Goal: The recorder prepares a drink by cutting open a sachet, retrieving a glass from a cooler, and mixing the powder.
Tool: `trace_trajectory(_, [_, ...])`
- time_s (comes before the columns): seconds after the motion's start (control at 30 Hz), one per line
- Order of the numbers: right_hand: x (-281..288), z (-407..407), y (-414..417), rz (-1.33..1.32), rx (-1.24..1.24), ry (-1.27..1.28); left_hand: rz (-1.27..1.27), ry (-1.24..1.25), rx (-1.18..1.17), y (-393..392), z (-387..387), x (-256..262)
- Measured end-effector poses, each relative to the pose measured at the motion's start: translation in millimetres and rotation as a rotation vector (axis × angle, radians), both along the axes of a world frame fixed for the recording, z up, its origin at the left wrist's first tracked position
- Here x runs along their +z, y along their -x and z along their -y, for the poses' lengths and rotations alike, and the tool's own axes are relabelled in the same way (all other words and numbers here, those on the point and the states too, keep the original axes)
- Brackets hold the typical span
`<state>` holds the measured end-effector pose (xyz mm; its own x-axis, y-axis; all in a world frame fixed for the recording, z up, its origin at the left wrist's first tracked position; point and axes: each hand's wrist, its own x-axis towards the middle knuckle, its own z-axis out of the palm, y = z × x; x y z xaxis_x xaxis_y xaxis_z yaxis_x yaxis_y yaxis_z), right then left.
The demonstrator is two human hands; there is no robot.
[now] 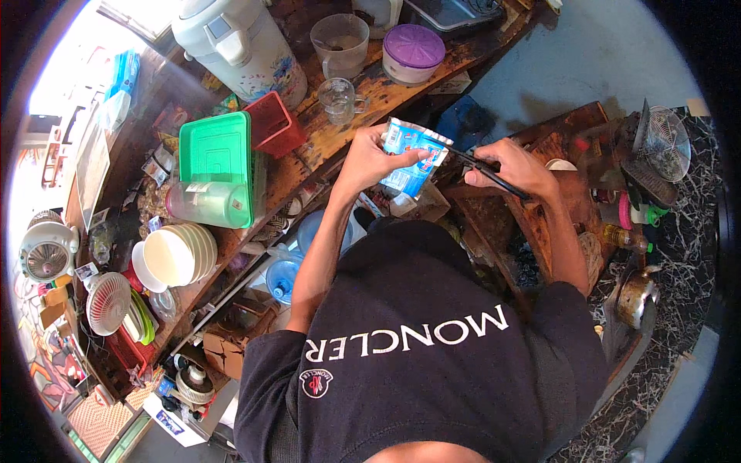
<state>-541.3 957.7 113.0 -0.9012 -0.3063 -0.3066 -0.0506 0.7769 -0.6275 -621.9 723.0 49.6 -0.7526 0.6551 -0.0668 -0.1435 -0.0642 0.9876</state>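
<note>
Pinched between the thumb and fingers of my left hand (370,153) is a blue printed foil sachet (408,176), held tilted in front of my chest. Its silvery sealed edge faces up and away from me. My right hand (509,168) grips a slim black two-armed tool (495,178), possibly scissors. The tool's tip meets the sachet's upper right corner; whether it has cut the foil cannot be made out. A clear glass mug (341,101) stands on the wooden counter (324,144) beyond my left hand.
A large floral thermos (237,52), a plastic measuring jug (340,43) and a purple-lidded tub (413,53) stand along the counter. Left lie a red basket (275,124), green trays (214,144) and stacked bowls (173,254). A wooden structure (538,214) is at right.
</note>
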Motion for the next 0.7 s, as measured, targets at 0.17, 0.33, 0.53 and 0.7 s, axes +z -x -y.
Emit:
trace_trajectory(0.17, [0.8, 3.5, -0.5, 0.014, 0.008, 0.031, 0.046, -0.002, -0.04, -1.6, 0.3, -0.3])
trace_trajectory(0.33, [-0.7, 4.1, -0.5, -0.013, 0.043, 0.018, 0.025, 0.003, -0.085, 0.2, 2.8, -7.9])
trace_trajectory(0.53, [-7.8, 0.2, 0.3, 0.016, 0.045, 0.002, 0.014, 0.066, -0.106, 1.3, 7.2, -6.7])
trace_trajectory(0.7, [-6.9, 5.6, 1.2, 0.076, 0.007, 0.048, 0.016, 0.068, -0.11, 1.2, 6.8, -7.1])
